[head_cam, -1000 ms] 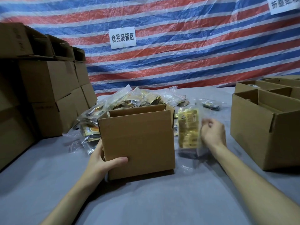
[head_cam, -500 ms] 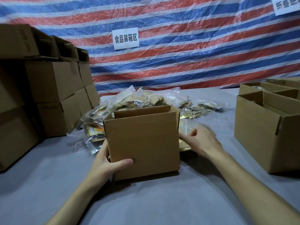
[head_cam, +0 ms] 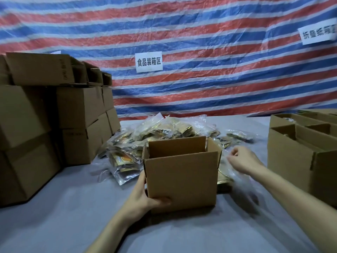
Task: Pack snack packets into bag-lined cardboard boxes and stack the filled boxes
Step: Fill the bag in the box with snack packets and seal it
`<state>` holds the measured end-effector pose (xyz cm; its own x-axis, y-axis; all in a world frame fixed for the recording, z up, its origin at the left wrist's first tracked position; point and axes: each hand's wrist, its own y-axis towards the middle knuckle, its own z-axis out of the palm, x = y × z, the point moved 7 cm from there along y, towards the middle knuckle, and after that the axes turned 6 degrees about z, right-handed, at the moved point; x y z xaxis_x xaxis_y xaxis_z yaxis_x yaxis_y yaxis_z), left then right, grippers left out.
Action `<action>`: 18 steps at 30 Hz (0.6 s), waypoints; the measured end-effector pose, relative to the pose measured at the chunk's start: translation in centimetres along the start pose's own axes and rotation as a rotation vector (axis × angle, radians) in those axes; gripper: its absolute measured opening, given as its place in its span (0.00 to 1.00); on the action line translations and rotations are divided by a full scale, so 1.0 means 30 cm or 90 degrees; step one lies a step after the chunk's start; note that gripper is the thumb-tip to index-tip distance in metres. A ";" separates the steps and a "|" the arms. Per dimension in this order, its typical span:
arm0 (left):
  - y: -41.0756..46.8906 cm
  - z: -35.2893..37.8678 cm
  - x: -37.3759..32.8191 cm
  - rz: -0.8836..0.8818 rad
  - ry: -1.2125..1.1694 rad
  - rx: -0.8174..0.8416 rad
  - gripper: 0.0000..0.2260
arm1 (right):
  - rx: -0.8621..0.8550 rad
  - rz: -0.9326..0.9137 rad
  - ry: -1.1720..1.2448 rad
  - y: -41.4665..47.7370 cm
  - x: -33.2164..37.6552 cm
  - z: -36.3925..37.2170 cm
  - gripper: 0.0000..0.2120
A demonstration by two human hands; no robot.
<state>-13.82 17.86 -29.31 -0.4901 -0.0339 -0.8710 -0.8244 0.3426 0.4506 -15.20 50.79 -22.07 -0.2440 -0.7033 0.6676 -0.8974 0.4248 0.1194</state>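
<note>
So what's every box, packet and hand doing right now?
Middle box: open, upright, held.
Left hand: gripping the middle box's corner.
Right hand: over a blurry clear bag, grip unclear.
Packet pile: loose behind the box.
Left boxes: stacked.
Right boxes: open.

An open brown cardboard box [head_cam: 182,177] is stood upright at table centre, flaps raised. Clear-bagged gold snack packets [head_cam: 160,132] are heaped just behind it and to its left. Closed boxes [head_cam: 78,106] are stacked at left; open boxes [head_cam: 299,161] are set at right.
</note>
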 end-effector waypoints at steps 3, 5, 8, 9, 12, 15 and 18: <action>0.000 0.006 0.006 0.000 -0.024 0.011 0.44 | -0.064 -0.045 -0.046 0.012 0.112 -0.140 0.06; 0.003 0.003 0.018 -0.003 -0.046 0.008 0.45 | -0.094 -0.080 -0.057 0.009 0.201 -0.225 0.04; 0.009 0.000 0.035 -0.010 -0.070 0.008 0.44 | -0.101 -0.133 -0.075 -0.014 0.340 -0.311 0.05; 0.011 -0.001 0.037 -0.010 -0.074 0.011 0.42 | -0.095 -0.145 -0.080 -0.025 0.385 -0.331 0.05; 0.014 -0.003 0.038 -0.008 -0.079 0.019 0.39 | -0.105 -0.198 -0.107 -0.064 0.513 -0.391 0.04; 0.016 -0.005 0.048 -0.009 -0.080 0.016 0.43 | -0.139 -0.252 -0.142 -0.105 0.619 -0.454 0.02; 0.021 -0.009 0.055 -0.004 -0.075 0.003 0.49 | -0.195 -0.285 -0.134 -0.133 0.698 -0.515 0.02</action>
<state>-15.22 17.75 -30.42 -0.4489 0.0740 -0.8905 -0.8255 0.3473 0.4449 -11.06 43.18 2.77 0.0382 -0.9372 0.3466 -0.7902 0.1840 0.5846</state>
